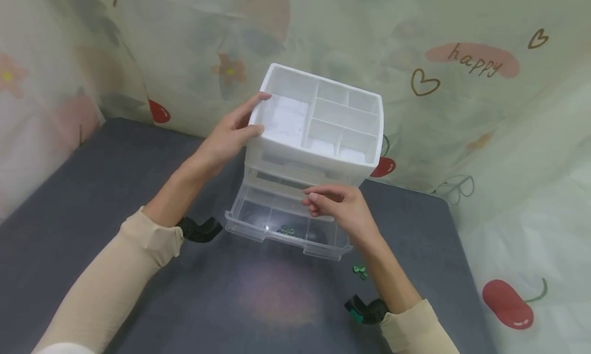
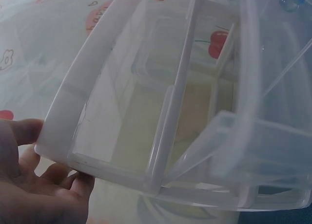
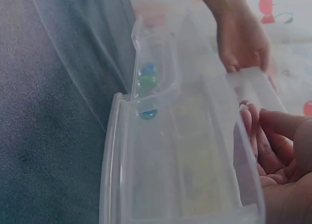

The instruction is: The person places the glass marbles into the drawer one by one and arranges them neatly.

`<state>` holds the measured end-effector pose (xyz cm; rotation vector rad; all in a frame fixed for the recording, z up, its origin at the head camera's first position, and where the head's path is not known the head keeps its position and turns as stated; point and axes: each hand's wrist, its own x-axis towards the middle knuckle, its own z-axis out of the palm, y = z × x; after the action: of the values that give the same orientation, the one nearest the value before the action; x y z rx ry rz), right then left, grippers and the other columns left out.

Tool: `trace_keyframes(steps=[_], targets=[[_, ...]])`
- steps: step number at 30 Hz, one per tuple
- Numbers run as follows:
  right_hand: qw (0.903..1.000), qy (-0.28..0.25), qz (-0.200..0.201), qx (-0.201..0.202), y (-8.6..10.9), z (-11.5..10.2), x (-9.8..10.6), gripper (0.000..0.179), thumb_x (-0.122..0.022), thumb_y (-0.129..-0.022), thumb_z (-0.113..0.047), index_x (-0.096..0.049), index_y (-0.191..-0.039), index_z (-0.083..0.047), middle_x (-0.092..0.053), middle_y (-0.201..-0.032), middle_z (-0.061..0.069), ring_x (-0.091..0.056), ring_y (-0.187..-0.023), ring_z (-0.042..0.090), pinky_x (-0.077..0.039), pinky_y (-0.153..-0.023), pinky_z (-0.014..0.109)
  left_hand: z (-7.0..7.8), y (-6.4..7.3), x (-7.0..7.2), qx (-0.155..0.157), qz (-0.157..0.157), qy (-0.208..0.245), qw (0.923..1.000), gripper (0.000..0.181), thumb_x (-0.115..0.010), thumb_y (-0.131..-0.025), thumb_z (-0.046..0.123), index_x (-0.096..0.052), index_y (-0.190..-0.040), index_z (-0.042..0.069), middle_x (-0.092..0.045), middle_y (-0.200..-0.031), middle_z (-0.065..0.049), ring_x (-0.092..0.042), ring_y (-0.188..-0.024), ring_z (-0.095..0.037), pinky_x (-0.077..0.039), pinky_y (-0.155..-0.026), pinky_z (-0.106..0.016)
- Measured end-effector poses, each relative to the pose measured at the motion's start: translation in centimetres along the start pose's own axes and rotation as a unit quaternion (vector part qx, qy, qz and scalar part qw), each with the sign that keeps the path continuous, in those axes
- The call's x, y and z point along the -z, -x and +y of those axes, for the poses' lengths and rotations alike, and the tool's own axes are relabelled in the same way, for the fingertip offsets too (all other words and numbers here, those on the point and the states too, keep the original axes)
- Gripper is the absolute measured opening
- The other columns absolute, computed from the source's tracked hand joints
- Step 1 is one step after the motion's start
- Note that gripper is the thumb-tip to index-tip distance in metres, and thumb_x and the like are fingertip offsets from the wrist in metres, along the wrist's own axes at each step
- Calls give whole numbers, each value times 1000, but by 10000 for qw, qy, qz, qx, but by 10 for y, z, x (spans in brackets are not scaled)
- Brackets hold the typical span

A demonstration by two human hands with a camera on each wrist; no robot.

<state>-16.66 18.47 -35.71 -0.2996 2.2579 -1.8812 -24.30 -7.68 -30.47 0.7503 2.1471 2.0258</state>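
Note:
A white desktop organizer (image 1: 318,159) has a compartmented top tray (image 1: 284,115) and a clear drawer (image 1: 258,233) pulled out low at its front. My left hand (image 1: 226,137) grips the tray's left side, thumb at the front and fingers further back. Seen from the left wrist, that hand (image 2: 46,177) curls round the white frame's corner. My right hand (image 1: 341,208) hovers over the drawer's right part, fingers loosely curled and nothing visible between them. Its fingers (image 3: 263,136) are close beside the drawer wall in the right wrist view. Small green and blue glassy pieces (image 3: 147,81) lie inside the drawer.
A green clover-shaped piece (image 1: 360,271) lies on the dark grey table (image 1: 194,292), right of the drawer. Behind the organizer hangs a printed curtain (image 1: 184,46). Black wrist mounts (image 1: 200,230) stick out from both forearms.

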Motion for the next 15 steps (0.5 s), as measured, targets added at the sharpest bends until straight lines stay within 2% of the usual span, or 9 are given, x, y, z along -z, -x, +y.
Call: trace_keyframes(steps=[7,15], targets=[[9999,53,127,30,21,-17,1,24,-63,-86,-12,-66,-106,0,-66,-93,19,-65,-79,27,-50,-74,40,2,2,1,-25,34,72,10000,52,-45,-95,6,-30,-143,17,-16,-149,8,-11,-134,-3,-18,-106,-34],[9993,155,343,76,36,-16,13,24,-63,-86,-9,-64,-106,4,-65,-93,24,-64,-76,22,-50,-73,39,0,0,-2,-87,24,95,9999,51,-45,-95,5,-31,-142,16,-18,-149,7,-14,-134,-4,-21,-104,-35]])
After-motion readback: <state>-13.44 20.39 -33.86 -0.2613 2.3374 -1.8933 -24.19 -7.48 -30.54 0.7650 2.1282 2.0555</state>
